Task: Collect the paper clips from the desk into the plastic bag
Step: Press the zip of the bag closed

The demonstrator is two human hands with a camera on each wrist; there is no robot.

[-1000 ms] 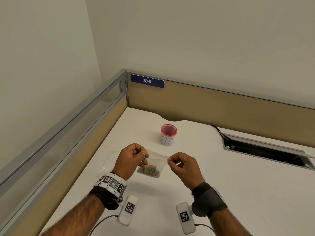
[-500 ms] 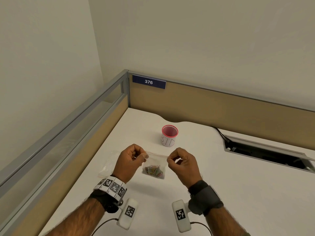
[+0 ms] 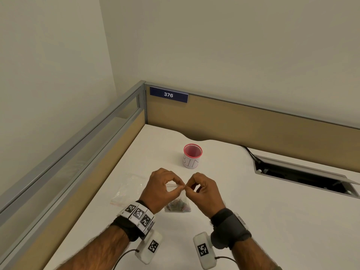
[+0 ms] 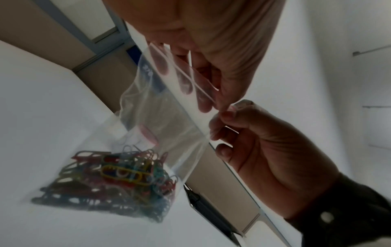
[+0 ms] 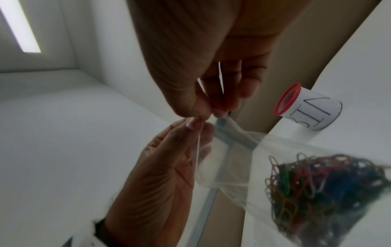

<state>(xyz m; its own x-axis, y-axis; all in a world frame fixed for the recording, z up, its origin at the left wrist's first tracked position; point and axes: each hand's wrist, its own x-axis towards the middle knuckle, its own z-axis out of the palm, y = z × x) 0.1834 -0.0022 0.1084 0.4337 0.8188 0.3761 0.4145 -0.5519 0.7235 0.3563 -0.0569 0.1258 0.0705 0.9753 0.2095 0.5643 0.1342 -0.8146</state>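
A small clear plastic zip bag point(image 3: 180, 199) hangs above the white desk point(image 3: 253, 221) between my hands. A heap of coloured paper clips point(image 3: 177, 206) fills its bottom, also seen in the left wrist view as paper clips point(image 4: 118, 180) and in the right wrist view as paper clips point(image 5: 330, 183). My left hand point(image 3: 164, 189) pinches the bag's top strip, with fingers point(image 4: 186, 83) along the zip. My right hand point(image 3: 201, 190) pinches the same strip right beside it, thumb and fingertips point(image 5: 220, 110) together. The two hands almost touch.
A white cup with a red rim point(image 3: 192, 156), marked BIN, stands behind my hands. A second clear bag point(image 3: 129, 189) lies flat on the desk to the left. A cable hatch point(image 3: 303, 177) opens at the right. Partition walls point(image 3: 253, 123) bound the desk at back and left.
My hands have come together along the bag's top edge, from a bag's width apart to nearly touching. The bag now hangs lower and narrower beneath them.
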